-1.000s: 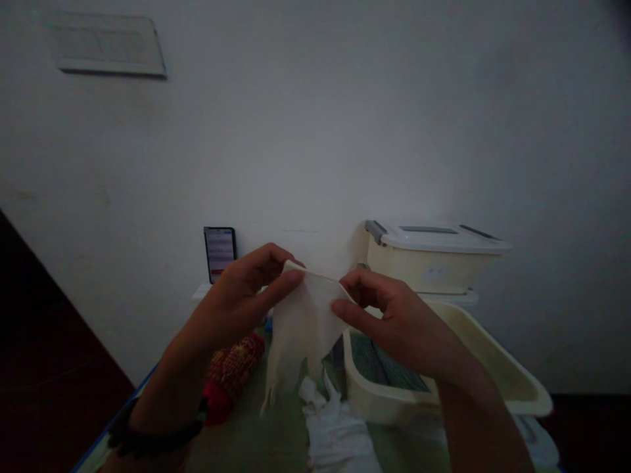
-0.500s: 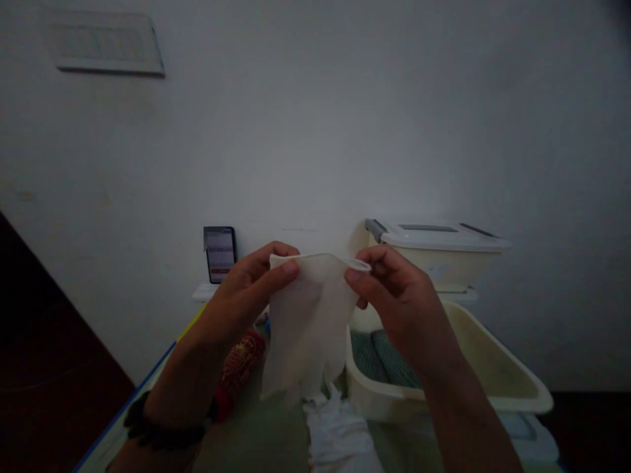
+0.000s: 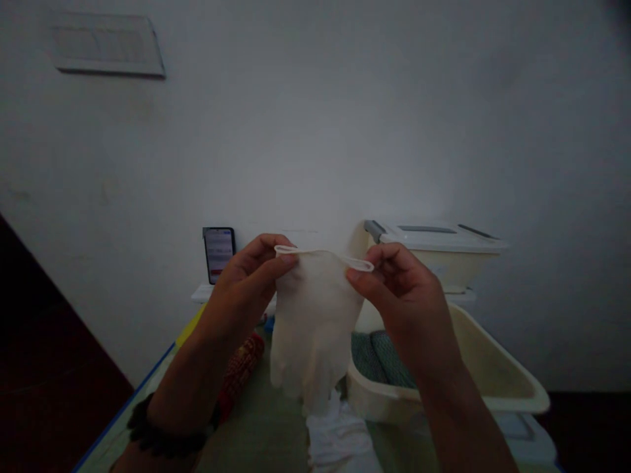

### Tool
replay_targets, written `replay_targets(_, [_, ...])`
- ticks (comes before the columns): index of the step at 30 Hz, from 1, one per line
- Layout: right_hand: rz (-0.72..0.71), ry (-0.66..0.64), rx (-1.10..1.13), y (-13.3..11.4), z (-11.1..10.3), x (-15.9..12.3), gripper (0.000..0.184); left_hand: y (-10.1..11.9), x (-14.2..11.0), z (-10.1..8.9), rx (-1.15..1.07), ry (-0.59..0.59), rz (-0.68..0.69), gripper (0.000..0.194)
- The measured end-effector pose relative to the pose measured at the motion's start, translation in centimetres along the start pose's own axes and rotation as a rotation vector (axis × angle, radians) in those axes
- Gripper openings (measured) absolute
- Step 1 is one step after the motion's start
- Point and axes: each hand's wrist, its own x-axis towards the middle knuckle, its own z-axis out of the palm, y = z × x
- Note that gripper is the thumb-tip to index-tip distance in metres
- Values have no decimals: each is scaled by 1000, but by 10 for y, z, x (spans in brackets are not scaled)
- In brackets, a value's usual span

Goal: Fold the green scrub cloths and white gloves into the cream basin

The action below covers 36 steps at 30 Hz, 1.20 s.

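A thin whitish disposable glove (image 3: pixel 315 315) hangs between my hands, its cuff at the top and its fingers dangling down. My left hand (image 3: pixel 259 269) pinches the left corner of the cuff between thumb and fingers. At the right corner of the cuff, my right hand (image 3: pixel 394 282) does the same. The cuff is drawn out wide and lies nearly flat. Below the glove's fingers lies a heap of white gloves or cloth (image 3: pixel 340 437) on the greenish table.
To the right stands a cream basin (image 3: pixel 497 355) with folded grey-green cloth (image 3: pixel 382 358) inside. Behind it is a lidded box (image 3: pixel 434 259). A phone (image 3: pixel 219 256) leans against the wall at back left. A red patterned item (image 3: pixel 244 364) lies beside my left forearm.
The glove has turned and straightened, so its fingers now hang together more plainly below the palm. Both hands keep hold of the cuff, the left slightly higher.
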Motion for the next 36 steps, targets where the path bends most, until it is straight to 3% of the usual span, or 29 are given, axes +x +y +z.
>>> replay_targets(5, [-94,-47,-3,0,5,-8,19,-2,-1,4,-5,102,43,18])
replay_targets(13, [-117,-126,-61,-1,8,-13,28,-2,-8,7,50,-21,116,16])
replay_targets(18, [-73,-53,14,-1,0,-6,18,-1,-2,-9,76,-19,153,15])
replay_targets(21, [-79,-127,36,-2,-5,-4,19,-1,2,-19,95,-63,183,12])
replay_targets(24, [-128,-258,-101,0,-8,-4,20,1,2,-27,148,-68,202,10])
replay_targets(32, [-245,-285,-207,4,-15,-1,5,17,-2,-45,349,-176,214,19])
replay_targets(36, [-259,-291,-263,2,-16,-2,12,21,-2,-49,484,-275,199,16])
